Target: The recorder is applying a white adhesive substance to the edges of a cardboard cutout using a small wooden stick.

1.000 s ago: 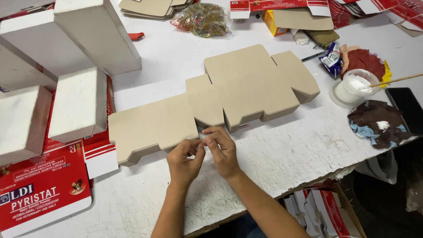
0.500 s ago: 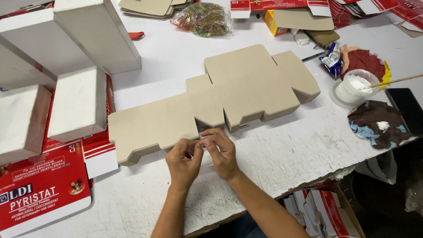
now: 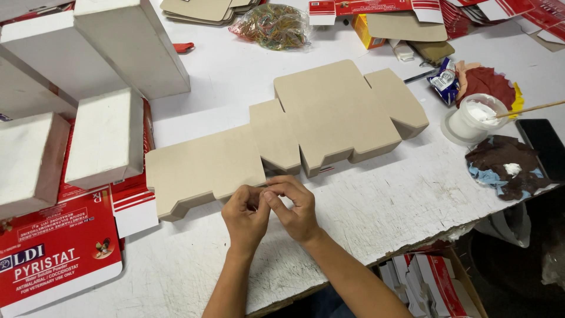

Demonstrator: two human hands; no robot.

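Low in the middle of the frame, the left hand (image 3: 245,213) and right hand (image 3: 295,207) met fingertip to fingertip at the near edge of a flat brown cardboard cutout (image 3: 282,138) lying across the white table (image 3: 376,206). Both pinched shut, perhaps on something tiny; I could not tell what. White boxes (image 3: 106,135) stood at upper left, a glue tub (image 3: 474,118) at right.

A scuffed white worktable (image 3: 376,218) (evenly lit) above dark floor (image 3: 500,277).
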